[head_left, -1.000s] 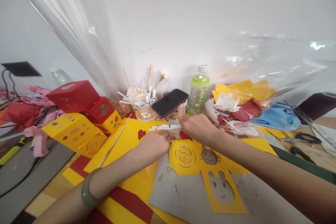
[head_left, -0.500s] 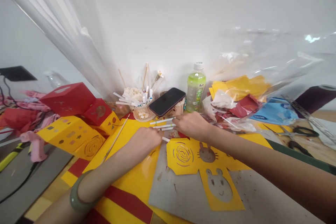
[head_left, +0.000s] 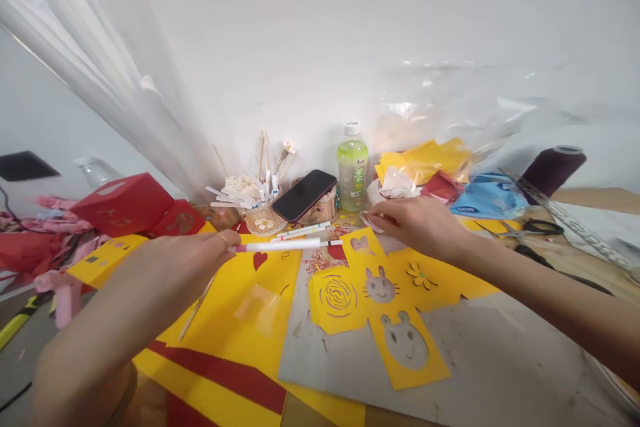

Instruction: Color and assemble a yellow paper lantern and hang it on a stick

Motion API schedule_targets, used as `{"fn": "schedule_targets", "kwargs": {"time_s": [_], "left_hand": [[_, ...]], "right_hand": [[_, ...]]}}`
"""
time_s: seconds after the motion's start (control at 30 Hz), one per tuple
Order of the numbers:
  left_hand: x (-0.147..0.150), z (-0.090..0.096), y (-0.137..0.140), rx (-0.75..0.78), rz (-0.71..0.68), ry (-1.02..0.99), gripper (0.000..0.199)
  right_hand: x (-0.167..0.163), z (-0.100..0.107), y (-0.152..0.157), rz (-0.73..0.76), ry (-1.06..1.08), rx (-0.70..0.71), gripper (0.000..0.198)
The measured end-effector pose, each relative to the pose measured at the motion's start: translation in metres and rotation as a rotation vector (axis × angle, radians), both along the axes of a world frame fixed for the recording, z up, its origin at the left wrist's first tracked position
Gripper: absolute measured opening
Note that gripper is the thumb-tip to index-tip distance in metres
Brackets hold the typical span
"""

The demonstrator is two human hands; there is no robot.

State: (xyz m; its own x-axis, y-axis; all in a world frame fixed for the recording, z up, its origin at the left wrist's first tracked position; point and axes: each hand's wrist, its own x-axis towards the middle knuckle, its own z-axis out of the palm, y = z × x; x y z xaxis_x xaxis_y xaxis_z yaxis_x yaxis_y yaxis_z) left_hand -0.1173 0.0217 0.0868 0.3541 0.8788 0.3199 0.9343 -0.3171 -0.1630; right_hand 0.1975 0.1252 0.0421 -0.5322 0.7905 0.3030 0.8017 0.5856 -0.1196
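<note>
My left hand [head_left: 217, 253] is closed around the pink end of a white marker pen [head_left: 283, 245], which lies level and points right, its far end dark and thin. My right hand [head_left: 417, 217] hovers right of it, thumb and fingers pinched by a small pale thing I cannot make out. Other slim markers [head_left: 303, 231] lie just behind the held pen. In front, a yellow card cut-out [head_left: 370, 340] rests on a grey board [head_left: 345, 380]; it bears rabbit, bear, flower and swirl shapes. Yellow sheets [head_left: 255, 320] lie under my left arm, with a red heart [head_left: 260, 260] on one.
Behind the hands stand a green drink bottle [head_left: 353, 170], a phone [head_left: 306, 195] and a small basket [head_left: 265, 220] of markers. Red boxes [head_left: 125, 203] and a pink glue gun [head_left: 65, 297] are at left. Scissors [head_left: 540, 227], a blue packet [head_left: 493, 197] and a purple thread cone [head_left: 553, 173] sit right.
My hands have moved apart, the left one leftward with a marker in it and the right one rightward. Slim markers that were between the hands now lie on the table. The view has shifted slightly.
</note>
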Motion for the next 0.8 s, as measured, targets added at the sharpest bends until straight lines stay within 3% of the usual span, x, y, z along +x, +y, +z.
{"fn": "schedule_targets", "kwargs": {"time_s": [0.1,0.17,0.23,0.3,0.4,0.53,0.63,0.8], "left_hand": [[0.028,0.003,-0.001,0.186,-0.061,-0.195,0.021],[0.054,-0.002,0.003,0.115,-0.2,-0.347,0.02],[0.078,-0.008,0.007,0.047,-0.281,-0.359,0.019],[0.096,-0.011,0.01,0.035,-0.348,-0.334,0.019],[0.114,-0.008,0.009,0.07,-0.393,-0.3,0.023],[0.131,-0.002,0.006,0.178,-0.507,-0.261,0.04],[0.138,0.001,0.003,0.213,-0.589,-0.254,0.048],[0.144,0.007,-0.009,-0.019,-0.616,-0.188,0.053]], "right_hand": [[0.003,0.004,-0.014,0.041,0.103,-0.111,0.024],[0.003,0.013,-0.027,0.179,0.244,-0.297,0.036],[0.005,0.025,-0.039,0.34,0.505,-0.557,0.052],[0.008,0.037,-0.051,0.414,0.746,-0.716,0.052],[0.011,0.05,-0.065,0.467,0.894,-0.793,0.036],[0.012,0.059,-0.084,0.463,0.941,-0.915,0.041],[0.017,0.064,-0.098,0.393,0.938,-0.919,0.043],[0.041,0.07,-0.113,0.358,0.791,-0.886,0.04]]}}
